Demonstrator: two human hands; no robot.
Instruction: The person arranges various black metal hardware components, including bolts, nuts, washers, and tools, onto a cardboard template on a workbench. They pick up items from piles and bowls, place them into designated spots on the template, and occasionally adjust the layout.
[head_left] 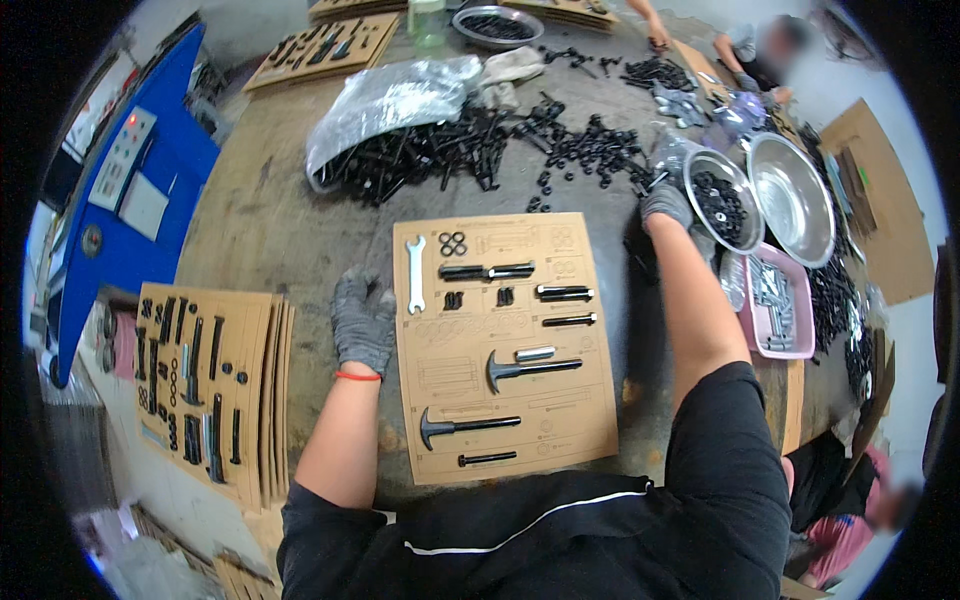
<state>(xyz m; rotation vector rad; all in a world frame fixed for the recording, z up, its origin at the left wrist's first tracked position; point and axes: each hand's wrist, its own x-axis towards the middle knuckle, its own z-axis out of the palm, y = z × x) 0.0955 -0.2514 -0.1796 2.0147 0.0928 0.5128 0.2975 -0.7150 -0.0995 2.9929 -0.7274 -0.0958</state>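
Note:
A brown cardboard sheet [470, 350] with printed outlines lies on the table before me. On it are an open-ended wrench [416, 275], black rings [453, 243], black bolts [565, 293], a silver sleeve [535, 353] and two black T-shaped pieces, one upper [535, 370] and one lower [470, 425]. My left hand [362, 322], in a grey glove, rests with fingers apart beside the sheet's left edge, holding nothing. My gloved right hand [667, 205] reaches to the left side of a metal bowl [722, 200] of black nuts; its fingertips are too unclear to show whether they hold anything.
Loose black bolts [420, 155] lie heaped under clear plastic ahead, with scattered black nuts [595, 145] to their right. Another metal bowl [792, 195] and a pink bin [780, 305] of silver sleeves stand at right. Filled cardboard sheets [215, 390] are stacked left. Other people work around the table.

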